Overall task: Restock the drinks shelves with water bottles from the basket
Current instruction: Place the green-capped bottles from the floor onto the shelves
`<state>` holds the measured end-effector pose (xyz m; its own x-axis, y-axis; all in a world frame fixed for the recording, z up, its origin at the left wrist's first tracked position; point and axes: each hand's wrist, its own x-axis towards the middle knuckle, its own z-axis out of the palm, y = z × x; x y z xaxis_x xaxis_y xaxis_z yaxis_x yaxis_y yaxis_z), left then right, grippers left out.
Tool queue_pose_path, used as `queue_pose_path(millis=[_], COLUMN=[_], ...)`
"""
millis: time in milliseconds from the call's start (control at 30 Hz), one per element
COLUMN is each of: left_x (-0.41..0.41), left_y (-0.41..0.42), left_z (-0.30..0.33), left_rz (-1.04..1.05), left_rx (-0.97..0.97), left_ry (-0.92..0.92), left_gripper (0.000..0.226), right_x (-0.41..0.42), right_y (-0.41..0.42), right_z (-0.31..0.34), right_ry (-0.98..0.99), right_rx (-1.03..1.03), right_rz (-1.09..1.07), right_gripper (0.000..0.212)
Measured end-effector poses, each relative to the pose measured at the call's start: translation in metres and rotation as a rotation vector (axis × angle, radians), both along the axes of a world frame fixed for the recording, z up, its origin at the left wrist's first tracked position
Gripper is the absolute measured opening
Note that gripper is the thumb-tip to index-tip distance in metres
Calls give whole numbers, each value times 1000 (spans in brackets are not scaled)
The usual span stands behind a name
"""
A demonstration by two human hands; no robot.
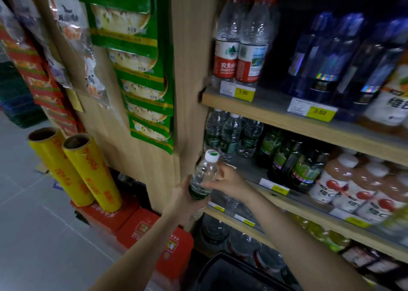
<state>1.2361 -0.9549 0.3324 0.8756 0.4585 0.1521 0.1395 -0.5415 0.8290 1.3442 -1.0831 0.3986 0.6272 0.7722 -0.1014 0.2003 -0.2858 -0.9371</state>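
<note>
A clear water bottle (pixel 204 173) with a white cap and dark green label stands upright in front of the middle shelf (pixel 284 199), at its left end. My left hand (pixel 184 199) grips its lower part from below. My right hand (pixel 225 179) holds the bottle's side, thumb and fingers round it. Behind it, similar green-label water bottles (pixel 229 134) stand on that shelf. The dark basket (pixel 217 273) sits low at the bottom, its contents hidden.
Red-label water bottles (pixel 240 41) and dark blue bottles (pixel 331 56) fill the top shelf. Green and peach drink bottles (pixel 344 180) stand to the right. A wooden side panel (pixel 189 74) carries hanging snack packs. Yellow wrap rolls (pixel 88 169) rest on red cartons.
</note>
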Motion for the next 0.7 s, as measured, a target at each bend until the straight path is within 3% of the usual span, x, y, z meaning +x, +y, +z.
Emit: queue_pose_path(millis=[200,333,500,700], left_x=[40,70,97,124], left_y=[-31,-17,8,31], left_z=[9,13,7,-14], left_rz=[-130,-166,-190,-235], left_rx=[2,139,300,388], left_ry=[-15,62,163,218], left_gripper=[51,71,70,74], right_x=[8,31,67,104], right_y=[-42,-61,-49,-20], right_z=[2,22,31,-1], right_ry=[-36,-271,-503,-457], right_rx=[98,94,71,-4], right_rz=[-279,-396,-450,-639], right_gripper=[54,48,68,63])
